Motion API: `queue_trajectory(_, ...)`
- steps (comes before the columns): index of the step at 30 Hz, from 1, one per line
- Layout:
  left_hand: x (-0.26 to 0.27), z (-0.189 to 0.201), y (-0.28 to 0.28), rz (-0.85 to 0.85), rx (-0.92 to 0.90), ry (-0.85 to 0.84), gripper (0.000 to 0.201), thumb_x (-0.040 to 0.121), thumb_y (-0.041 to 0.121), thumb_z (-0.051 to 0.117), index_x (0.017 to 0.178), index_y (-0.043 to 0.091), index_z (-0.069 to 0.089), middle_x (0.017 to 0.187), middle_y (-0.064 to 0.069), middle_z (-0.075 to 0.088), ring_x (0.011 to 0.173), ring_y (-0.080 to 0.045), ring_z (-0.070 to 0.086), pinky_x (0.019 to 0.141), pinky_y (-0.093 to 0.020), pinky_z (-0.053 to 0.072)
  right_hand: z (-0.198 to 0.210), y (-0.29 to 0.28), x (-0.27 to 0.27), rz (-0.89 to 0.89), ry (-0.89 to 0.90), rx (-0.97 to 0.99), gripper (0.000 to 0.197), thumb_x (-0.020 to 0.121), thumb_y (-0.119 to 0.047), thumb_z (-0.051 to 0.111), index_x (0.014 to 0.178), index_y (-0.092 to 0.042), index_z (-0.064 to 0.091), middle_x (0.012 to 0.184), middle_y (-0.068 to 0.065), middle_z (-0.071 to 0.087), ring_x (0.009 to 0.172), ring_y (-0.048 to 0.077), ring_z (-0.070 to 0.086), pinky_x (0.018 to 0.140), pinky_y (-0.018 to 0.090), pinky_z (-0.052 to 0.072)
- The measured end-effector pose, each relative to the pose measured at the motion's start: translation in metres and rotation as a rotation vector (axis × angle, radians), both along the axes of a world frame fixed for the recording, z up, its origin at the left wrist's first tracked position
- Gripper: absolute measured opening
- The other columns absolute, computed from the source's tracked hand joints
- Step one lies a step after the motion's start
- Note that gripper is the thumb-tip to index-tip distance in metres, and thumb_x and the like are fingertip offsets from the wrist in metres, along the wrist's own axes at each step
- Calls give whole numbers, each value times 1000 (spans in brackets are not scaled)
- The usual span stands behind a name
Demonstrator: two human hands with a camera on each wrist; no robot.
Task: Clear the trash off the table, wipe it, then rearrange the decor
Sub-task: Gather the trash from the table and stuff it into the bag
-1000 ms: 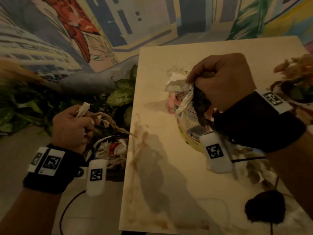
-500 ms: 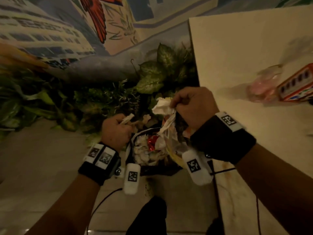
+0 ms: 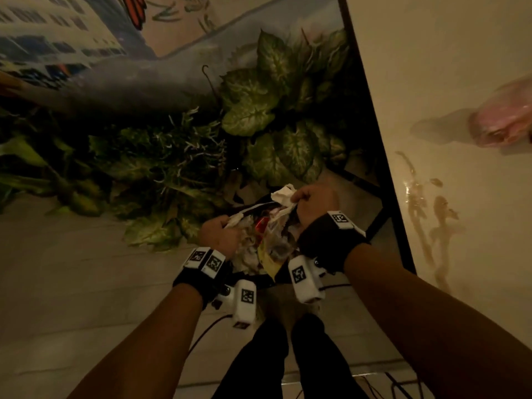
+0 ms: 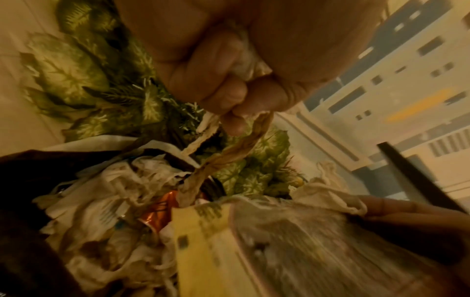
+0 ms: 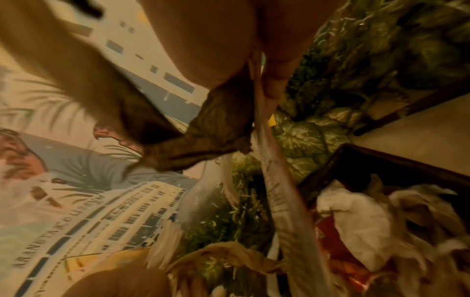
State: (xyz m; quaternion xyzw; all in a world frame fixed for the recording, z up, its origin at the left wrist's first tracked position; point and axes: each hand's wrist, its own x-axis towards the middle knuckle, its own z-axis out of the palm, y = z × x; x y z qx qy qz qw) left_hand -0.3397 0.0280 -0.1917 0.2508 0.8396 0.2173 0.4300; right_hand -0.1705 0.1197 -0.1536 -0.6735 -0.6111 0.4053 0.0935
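The trash (image 3: 270, 243), crumpled napkins and a yellow wrapper, hangs over the full bin (image 3: 253, 276) on the floor beside the table (image 3: 431, 67). The left hand (image 3: 220, 236) pinches twisted paper strips (image 4: 229, 148); the right hand (image 3: 312, 207) clutches napkin, a dark scrap and the wrapper. The bin looks heaped, so dropped pieces could slide off onto the floor or into the plants (image 3: 267, 110) behind it. Half a second ago both hands were higher above the bin; now they sit low at its rim. A pink wrapper (image 3: 503, 119) and brown spill (image 3: 426, 208) remain on the table.
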Motion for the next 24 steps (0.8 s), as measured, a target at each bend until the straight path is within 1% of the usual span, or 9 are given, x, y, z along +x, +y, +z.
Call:
queue_trajectory(2, 1, -23, 1, -51, -65, 0, 20, 84, 3, 53, 66, 11, 57, 69, -6, 52, 74, -24, 49, 56, -24, 36, -26, 5, 0, -3, -37, -58, 28, 86, 2, 48, 95, -5, 74, 117, 14, 64, 107, 29, 59, 94, 27, 45)
queue_trajectory(3, 2, -35, 2, -78, -97, -4, 13, 85, 5, 53, 80, 10, 64, 83, -9, 59, 83, -27, 54, 66, -25, 42, -40, 8, 0, -10, -52, -81, 27, 86, 1, 49, 97, -4, 73, 121, 14, 62, 109, 30, 58, 96, 28, 44)
queue_trajectory(5, 2, -61, 0, -105, -142, -6, 24, 86, 9, 55, 106, 9, 66, 109, -14, 62, 99, -32, 57, 80, -28, 44, -68, 7, 1, -26, -87, -121, 26, 85, -1, 53, 104, -3, 70, 124, 14, 59, 112, 30, 56, 96, 25, 40)
queue_trajectory(9, 8, -104, 1, -158, -148, -29, 27, 93, 19, 54, 117, 12, 63, 122, -15, 59, 108, -34, 55, 81, -25, 40, -124, -6, -1, -95, -92, -179, 23, 83, -9, 62, 101, 3, 68, 121, 17, 60, 109, 32, 57, 92, 27, 43)
queue_trajectory(13, 15, -144, 1, -215, -166, -81, 34, 96, 21, 49, 129, 14, 54, 135, -11, 51, 120, -30, 49, 89, -20, 33, -169, -22, -3, 24, -125, -286, 32, 78, -27, 71, 85, 3, 66, 108, 13, 58, 91, 30, 59, 75, 24, 44)
queue_trajectory(14, 16, -153, 1, -246, -183, -95, 37, 96, 21, 48, 132, 13, 50, 138, -12, 48, 124, -30, 47, 94, -21, 33, -179, -26, -3, 76, -155, -301, 31, 77, -27, 72, 86, 1, 64, 115, 15, 55, 94, 30, 57, 78, 26, 46)
queue_trajectory(17, 18, -177, 2, -366, -262, -144, 47, 96, 22, 48, 141, 10, 37, 145, -12, 37, 133, -29, 37, 112, -31, 27, -207, -34, -2, 245, -263, -342, 52, 76, -29, 72, 118, -2, 58, 144, 13, 29, 121, 35, 47, 102, 40, 42)
queue_trajectory(20, 15, -197, 2, -412, -342, -155, 59, 92, 24, 51, 145, 12, 28, 149, -11, 31, 136, -30, 32, 115, -37, 25, -221, -33, -5, 360, -295, -346, 62, 83, -30, 64, 140, -20, 41, 154, 9, 14, 135, 34, 31, 112, 44, 32)
queue_trajectory(24, 11, -220, -2, -436, -420, -160, 70, 82, 48, 55, 143, 24, 31, 149, -7, 33, 135, -31, 33, 114, -44, 28, -231, -31, -6, 497, -357, -327, 74, 83, -42, 61, 146, -30, 24, 156, 4, 13, 141, 35, 17, 115, 51, 22)
